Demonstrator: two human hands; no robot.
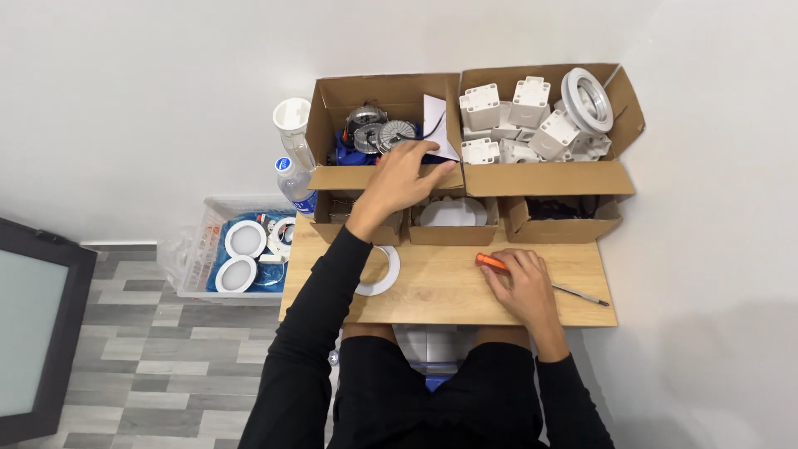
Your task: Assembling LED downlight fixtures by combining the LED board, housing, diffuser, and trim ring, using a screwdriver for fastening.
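- A person in black sleeves is sitting at a small wooden table (432,291) pushed against a white wall, with cardboard boxes crowding the far half of it.
- The left hand (403,179) is reaching over the front flap of the back-left cardboard box (328,104), fingers spread loosely and resting on the flap, closing on nothing visible.
- That box is holding round metal parts (382,133), blue pieces and a folded white sheet (439,125) just beyond the fingertips.
- The back-right box (619,100) is sitting beside it, packed with white plastic housings (515,112) and a white ring fitting (586,100).
- Three low cardboard trays (453,233) are lining up in front of the big boxes; the left forearm is crossing the first of them, and the middle one is showing a white disc.
- A white flat ring (384,274) is lying on the table, partly hidden under the left forearm.
- The right hand (519,287) is lying on the screwdriver (540,283), fingers curled around its handle, pressing it against the tabletop.
- The screwdriver is lying flat near the table's front right, its long axis running left to right: orange handle pointing left, thin metal shaft pointing right and slightly toward the person.
- Two clear bottles (293,158) are standing at the table's left edge; on the floor beyond, a clear bin (199,241) is holding round white lamps.
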